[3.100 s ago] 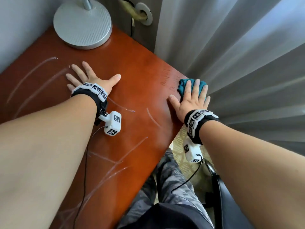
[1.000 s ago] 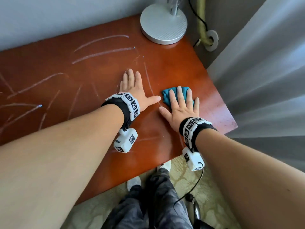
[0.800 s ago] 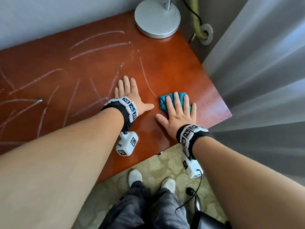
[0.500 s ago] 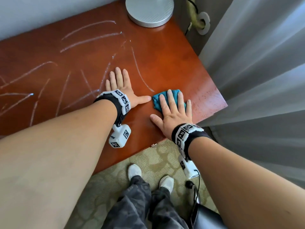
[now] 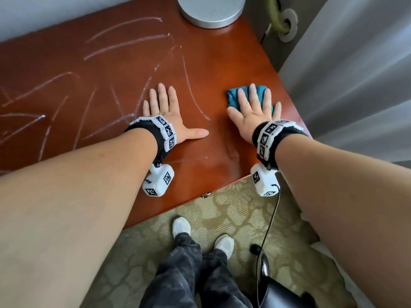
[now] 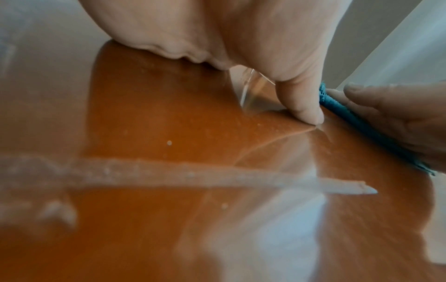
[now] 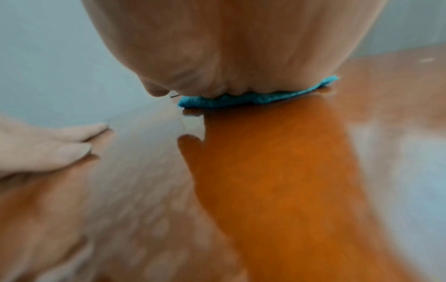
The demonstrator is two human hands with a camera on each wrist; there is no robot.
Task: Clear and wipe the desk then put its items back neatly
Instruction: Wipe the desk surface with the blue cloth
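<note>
A reddish-brown wooden desk [image 5: 111, 70] carries several pale streaks. My right hand [image 5: 252, 112] lies flat with straight fingers on a folded teal cloth [image 5: 232, 97], pressing it onto the desk near the right edge. In the right wrist view the cloth [image 7: 241, 100] shows as a thin teal strip under the palm. My left hand [image 5: 165, 112] rests flat on the bare wood to the left of the cloth, thumb spread out toward it. In the left wrist view the thumb touches the desk [image 6: 169, 133], and the cloth [image 6: 357, 124] lies just beyond it.
A round grey lamp base [image 5: 211, 10] stands at the desk's far right corner. Grey curtains [image 5: 355, 74] hang just right of the desk. Below the front edge are patterned carpet [image 5: 233, 210], my legs and white shoes, and a dark chair [image 5: 282, 294].
My right hand has slid the cloth away from the left hand toward the desk's right edge. The left hand stays flat in about the same place.
</note>
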